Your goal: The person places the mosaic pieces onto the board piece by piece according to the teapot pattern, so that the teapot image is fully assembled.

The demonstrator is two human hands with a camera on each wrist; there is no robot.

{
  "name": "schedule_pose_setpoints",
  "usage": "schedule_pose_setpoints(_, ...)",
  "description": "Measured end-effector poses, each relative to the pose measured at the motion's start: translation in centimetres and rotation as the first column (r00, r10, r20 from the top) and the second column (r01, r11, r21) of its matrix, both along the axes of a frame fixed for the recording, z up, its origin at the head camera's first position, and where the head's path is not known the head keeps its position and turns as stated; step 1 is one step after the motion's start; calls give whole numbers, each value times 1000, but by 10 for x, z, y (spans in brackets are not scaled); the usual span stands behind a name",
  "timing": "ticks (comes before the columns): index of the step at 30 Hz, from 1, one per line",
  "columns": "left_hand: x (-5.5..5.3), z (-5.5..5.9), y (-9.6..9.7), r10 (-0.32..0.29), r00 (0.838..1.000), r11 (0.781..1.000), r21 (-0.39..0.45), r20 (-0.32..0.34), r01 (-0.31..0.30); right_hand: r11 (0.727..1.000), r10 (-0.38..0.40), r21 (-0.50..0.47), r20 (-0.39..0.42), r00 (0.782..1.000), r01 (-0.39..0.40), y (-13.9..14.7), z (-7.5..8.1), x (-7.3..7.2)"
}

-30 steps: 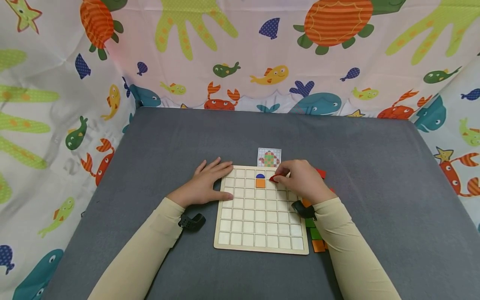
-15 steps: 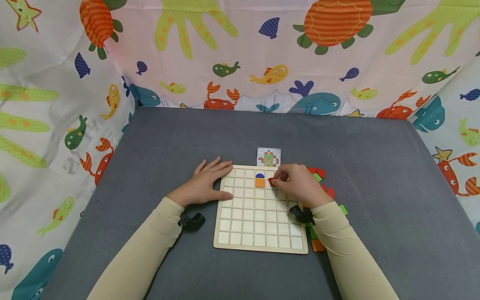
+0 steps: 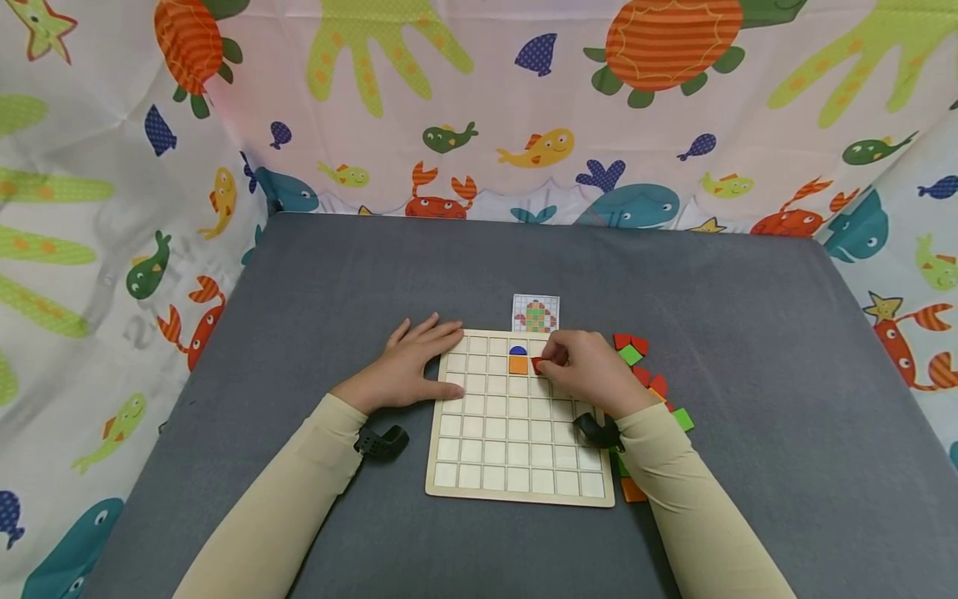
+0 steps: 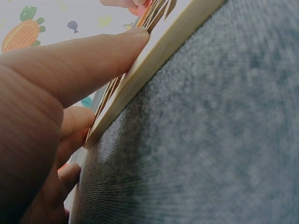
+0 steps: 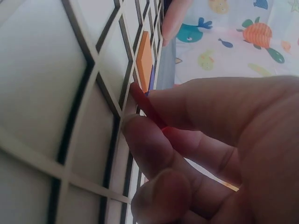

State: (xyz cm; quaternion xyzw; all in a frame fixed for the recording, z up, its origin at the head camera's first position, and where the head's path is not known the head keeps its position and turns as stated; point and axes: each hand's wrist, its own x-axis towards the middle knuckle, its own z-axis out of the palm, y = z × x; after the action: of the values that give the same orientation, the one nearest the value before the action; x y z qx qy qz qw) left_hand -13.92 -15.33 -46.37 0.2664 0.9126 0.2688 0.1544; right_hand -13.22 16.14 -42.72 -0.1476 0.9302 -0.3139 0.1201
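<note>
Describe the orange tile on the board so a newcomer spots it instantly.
On the grey table lies a pale wooden grid board. In its second row from the far edge sits the orange tile. Its square shape and colour distinguish it from the blue half-round beyond and the red piece alongside.

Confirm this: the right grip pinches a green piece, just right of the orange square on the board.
Wrong on colour: the right wrist view shows a red piece, not green. The right grip does pinch it, just right of the orange square on the board.
</note>
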Motion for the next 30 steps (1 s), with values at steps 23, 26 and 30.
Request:
schedule_pose_setpoints(23,1,2,0,0,1000,1000,20,-4,0,999,32,12,33,999,-32,-5,-3,1)
schedule_pose_setpoints(26,1,2,0,1,1000,1000,22,-3,0,999,38,9,29,999,-38,-5,-4,0)
schedule_pose_setpoints(30,0,1,0,2,1000,1000,17,0,-2,999,43,10,21,999,-43,-5,-5,0)
